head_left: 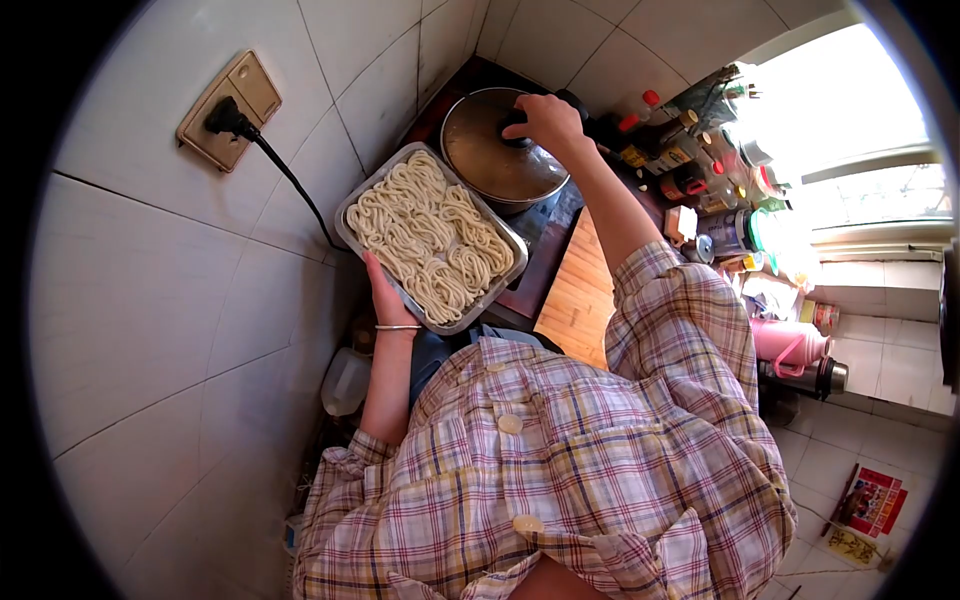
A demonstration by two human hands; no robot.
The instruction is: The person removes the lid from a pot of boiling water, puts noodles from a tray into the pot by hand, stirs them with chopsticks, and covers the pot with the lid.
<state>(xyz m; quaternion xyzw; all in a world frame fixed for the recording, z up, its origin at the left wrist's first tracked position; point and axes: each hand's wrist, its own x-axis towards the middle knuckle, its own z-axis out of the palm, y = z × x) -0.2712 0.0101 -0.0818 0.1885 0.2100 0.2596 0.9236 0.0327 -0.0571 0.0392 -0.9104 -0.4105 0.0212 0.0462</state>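
Note:
My left hand grips the near left edge of a metal tray, its fingers hidden beneath. Several bundles of thick pale noodles lie in rows in the tray, which is held up beside the pot. My right hand is closed on the black knob of a glass pot lid. The lid lies over a wide pot, and the pot's inside is hard to see through it. Whether the lid rests fully on the rim I cannot tell.
A wooden cutting board lies right of the tray. Several bottles stand along the window side, with a pink thermos nearer me. On the left tiled wall, a black plug sits in a socket, its cord running down behind the tray.

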